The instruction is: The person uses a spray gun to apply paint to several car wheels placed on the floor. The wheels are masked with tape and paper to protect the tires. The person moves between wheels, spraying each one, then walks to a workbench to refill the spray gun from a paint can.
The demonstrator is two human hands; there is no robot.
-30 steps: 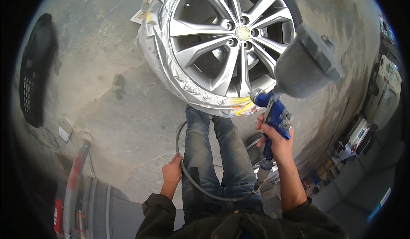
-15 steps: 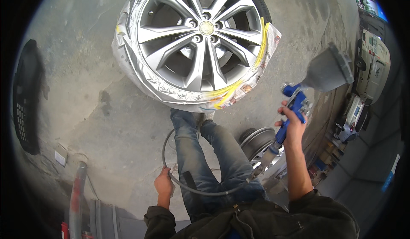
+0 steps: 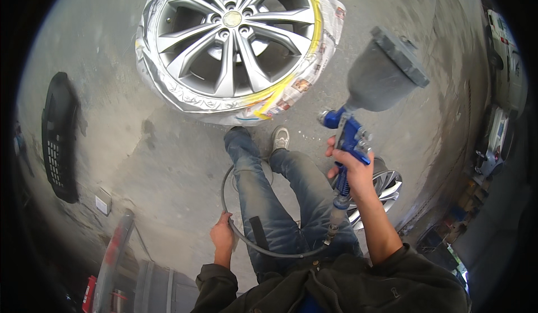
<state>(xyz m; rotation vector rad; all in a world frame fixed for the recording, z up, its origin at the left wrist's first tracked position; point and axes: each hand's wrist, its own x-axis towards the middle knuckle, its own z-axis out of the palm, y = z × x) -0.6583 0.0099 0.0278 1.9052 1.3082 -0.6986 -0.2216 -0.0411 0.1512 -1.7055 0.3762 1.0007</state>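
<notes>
My right hand [image 3: 354,170] grips a blue spray gun [image 3: 348,134] by its handle, its grey cup [image 3: 381,72] raised to the upper right of the grip. A grey hose [image 3: 277,252] runs from the gun's lower fitting across my legs. My left hand [image 3: 223,234] is closed round that hose at its bend on the left. Ahead of me is a silver alloy wheel [image 3: 230,61], its rim wrapped in silver plastic [image 3: 154,78], printed paper [image 3: 333,16] and yellow tape [image 3: 280,92]. The gun is lower right of this wheel, apart from it.
A second wheel [image 3: 391,192] is by my right leg, partly hidden. A black bumper piece [image 3: 59,134] lies on the concrete floor [image 3: 112,50] at left, near a small white card [image 3: 103,202] and a red-stained grey pipe [image 3: 119,240]. Light vehicles [image 3: 501,61] stand along the right edge.
The masked wheel has shifted up and left in the view. The gun and my right hand moved right, then back left and slightly upward. My left hand still holds the hose.
</notes>
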